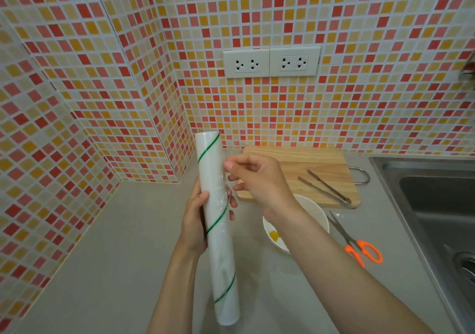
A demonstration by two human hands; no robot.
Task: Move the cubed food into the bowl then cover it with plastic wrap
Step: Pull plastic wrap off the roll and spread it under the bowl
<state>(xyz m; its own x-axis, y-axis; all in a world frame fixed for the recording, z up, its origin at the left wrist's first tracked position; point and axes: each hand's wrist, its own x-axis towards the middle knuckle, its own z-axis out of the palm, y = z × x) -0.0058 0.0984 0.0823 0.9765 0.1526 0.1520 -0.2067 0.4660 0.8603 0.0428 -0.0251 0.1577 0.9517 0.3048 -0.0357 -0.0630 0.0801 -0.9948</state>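
The left hand (pixel 196 220) grips the plastic wrap roll (pixel 217 220) about its middle, fingers curled round the tube and thumb on the near side, holding it upright and clear of the counter (pixel 123 243), presumably so the free edge of the film can be located and peeled away. The right hand (pixel 257 179) is positioned just beside the roll's right flank; its fingers (pixel 232 165) are partly curled with the tips near or on the film, and a crumpled bit of loose wrap shows there, though whether they pinch it cannot be told. Beneath the right forearm sits the white bowl (pixel 317 211), with yellow cubed food (pixel 274 235) already inside, so transfer appears complete. Behind it the cutting board (pixel 295 161) carries tongs (pixel 325 188); orange-handled scissors (pixel 359 246) lie to the right, placed within reach for cutting the film
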